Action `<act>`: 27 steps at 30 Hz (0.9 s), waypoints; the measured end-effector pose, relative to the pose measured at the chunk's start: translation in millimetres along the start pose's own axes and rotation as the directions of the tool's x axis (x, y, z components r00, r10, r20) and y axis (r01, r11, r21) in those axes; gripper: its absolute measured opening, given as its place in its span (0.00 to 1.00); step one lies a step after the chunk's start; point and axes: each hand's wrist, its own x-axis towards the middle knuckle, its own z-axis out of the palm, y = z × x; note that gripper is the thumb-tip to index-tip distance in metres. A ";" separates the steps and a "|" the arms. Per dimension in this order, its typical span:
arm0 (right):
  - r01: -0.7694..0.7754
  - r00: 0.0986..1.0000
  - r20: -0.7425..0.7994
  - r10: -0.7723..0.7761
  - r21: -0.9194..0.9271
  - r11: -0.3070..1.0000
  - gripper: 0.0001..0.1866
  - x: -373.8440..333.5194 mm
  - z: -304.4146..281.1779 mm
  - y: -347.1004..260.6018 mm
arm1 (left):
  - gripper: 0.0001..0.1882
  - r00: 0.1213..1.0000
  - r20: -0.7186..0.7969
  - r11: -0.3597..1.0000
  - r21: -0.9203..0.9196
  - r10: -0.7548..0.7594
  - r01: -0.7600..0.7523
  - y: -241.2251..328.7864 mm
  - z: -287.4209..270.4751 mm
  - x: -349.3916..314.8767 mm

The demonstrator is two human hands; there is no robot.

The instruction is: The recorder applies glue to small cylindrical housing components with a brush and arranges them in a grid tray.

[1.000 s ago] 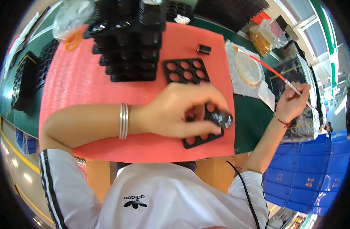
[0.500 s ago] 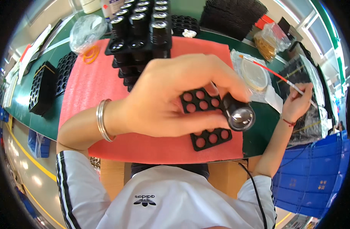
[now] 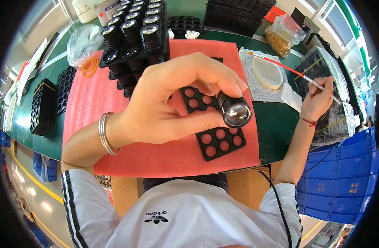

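My left hand [image 3: 173,99] pinches a short black cylinder with a glossy lens end [image 3: 237,113], the lens turned up toward me. It is held over a black tray with round holes [image 3: 221,142], part of which my hand hides. The tray lies on a pink foam sheet [image 3: 156,159]. Off to the right, my right hand [image 3: 318,99] grips a thin paintbrush [image 3: 294,73] with a red and white handle, its tip pointing left. Below that tip rests a round, pale shallow dish [image 3: 266,73] on a white printed sheet.
Stacked black trays filled with similar lens cylinders [image 3: 133,33] stand at the far left of the foam. Black holed trays [image 3: 45,105] sit further left. Behind are a dark stack [image 3: 235,18], a bag of rubber bands [image 3: 282,37] and white containers [image 3: 84,10]. Blue crates [image 3: 334,177] flank the right side.
My left hand has shifted left and slightly up in the picture with the lens cylinder. My right hand, still on the paintbrush, appears a little higher. The whole view has also shifted somewhat.
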 end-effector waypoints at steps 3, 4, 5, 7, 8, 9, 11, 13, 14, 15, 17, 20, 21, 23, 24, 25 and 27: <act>-0.001 1.000 -0.018 0.001 -0.013 1.000 0.21 -0.6 -0.7 0.6 | 0.16 1.000 0.004 1.000 0.015 -0.023 0.023 -0.4 0.8 0.1; 0.001 1.000 -0.024 -0.002 -0.017 1.000 0.21 -0.3 0.2 0.2 | 0.16 1.000 0.001 1.000 0.007 -0.027 0.027 -0.7 0.6 -0.9; 0.004 1.000 -0.017 -0.004 -0.011 1.000 0.20 0.1 0.8 -0.4 | 0.16 1.000 -0.002 1.000 0.000 -0.031 0.031 -0.9 0.3 -1.4; 0.004 1.000 -0.005 -0.004 0.001 1.000 0.20 0.3 1.0 -0.6 | 0.16 1.000 -0.010 1.000 0.008 -0.014 0.014 -1.4 -0.4 -0.7; 0.003 1.000 -0.007 -0.003 0.001 1.000 0.20 0.2 0.8 -0.3 | 0.16 1.000 -0.014 1.000 0.012 -0.008 0.008 -1.6 -0.3 -0.7; 0.002 1.000 -0.009 -0.002 0.001 1.000 0.20 0.1 0.7 0.0 | 0.16 1.000 -0.017 1.000 0.014 -0.011 0.011 -2.1 0.2 -1.6; 0.007 1.000 -0.011 -0.007 0.001 1.000 0.20 0.8 0.2 -0.3 | 0.17 1.000 -0.019 1.000 0.018 -0.010 0.010 -3.6 0.3 -2.3; 0.013 1.000 -0.010 -0.013 -0.005 1.000 0.20 0.8 -1.5 0.0 | 0.17 0.999 -0.023 0.999 0.029 -0.022 0.023 -2.2 -0.3 -0.7; 0.013 1.000 -0.012 -0.013 -0.010 1.000 0.20 0.8 -2.7 0.2 | 0.17 0.999 -0.025 0.999 0.032 -0.029 0.029 -2.8 0.0 -0.1; 0.013 1.000 -0.016 -0.013 -0.016 1.000 0.21 0.8 -3.7 0.3 | 0.18 0.999 -0.030 0.999 0.024 -0.030 0.030 -5.3 1.2 -0.5; 0.010 1.000 -0.019 -0.010 -0.015 1.000 0.21 0.9 -0.6 -0.3 | 0.18 0.998 -0.044 0.999 0.027 -0.035 0.037 -4.7 2.3 -2.7; 0.004 1.000 -0.027 -0.005 -0.033 0.999 0.22 0.0 2.3 -1.6 | 0.19 0.999 -0.039 0.998 0.059 -0.020 0.022 -2.6 -0.1 -1.5; 0.006 1.000 -0.027 -0.007 -0.038 0.999 0.22 -0.2 1.8 -1.4 | 0.19 0.999 -0.038 0.998 0.051 -0.027 0.029 -2.9 -0.2 -2.1; 0.012 1.000 -0.021 -0.013 -0.041 0.999 0.22 0.1 1.2 -0.9 | 0.20 0.999 -0.036 0.998 0.040 -0.040 0.041 -3.4 -0.2 -3.4; 0.016 1.000 -0.017 -0.016 -0.041 0.999 0.22 0.4 0.8 -0.6 | 0.20 0.998 -0.052 0.999 0.022 -0.045 0.046 -3.8 0.7 -3.5; 0.018 1.000 -0.012 -0.018 -0.040 0.999 0.22 0.7 0.7 -0.2 | 0.20 0.996 -0.069 0.999 0.004 -0.051 0.052 -4.0 2.2 -3.3; 0.006 1.000 -0.025 -0.007 -0.039 0.999 0.21 0.1 0.5 0.2 | 0.21 0.988 -0.101 0.993 -0.043 -0.114 0.110 -1.0 3.9 -3.9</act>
